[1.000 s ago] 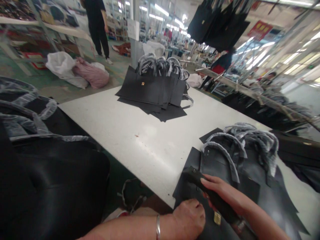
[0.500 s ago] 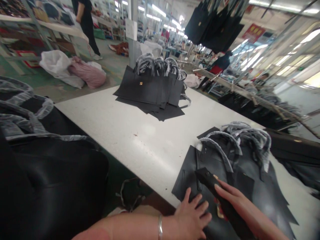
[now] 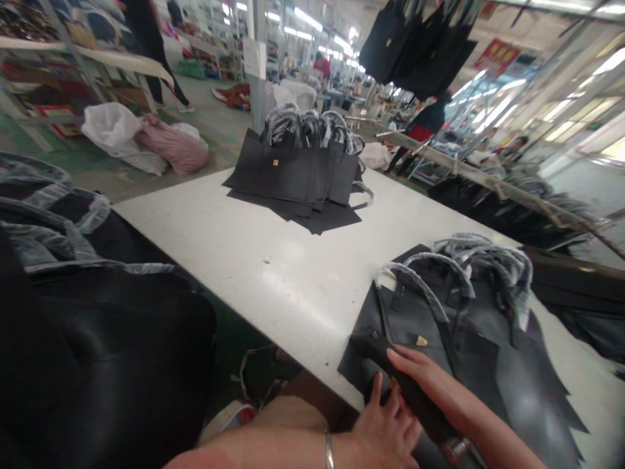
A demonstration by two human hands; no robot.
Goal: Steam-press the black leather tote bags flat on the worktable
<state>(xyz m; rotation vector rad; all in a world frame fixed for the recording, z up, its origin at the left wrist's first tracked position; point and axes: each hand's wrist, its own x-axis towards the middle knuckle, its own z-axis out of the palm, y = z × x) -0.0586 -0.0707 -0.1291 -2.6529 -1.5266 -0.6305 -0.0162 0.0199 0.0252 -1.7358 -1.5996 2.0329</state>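
Left hand (image 3: 388, 423) sits fingers spread on the black tote (image 3: 415, 319), lower right of the table (image 3: 244, 260). Right hand (image 3: 430, 384), fingers together, grips a black bar (image 3: 374, 345). One slip could scuff the tote.

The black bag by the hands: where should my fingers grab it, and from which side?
Probably by the plastic-wrapped handle of the top black bag, coming from the far side. The handle forms a loop, so fingers can fit around it. The near edge lies under the left hand and the right hand, which holds a black tool.
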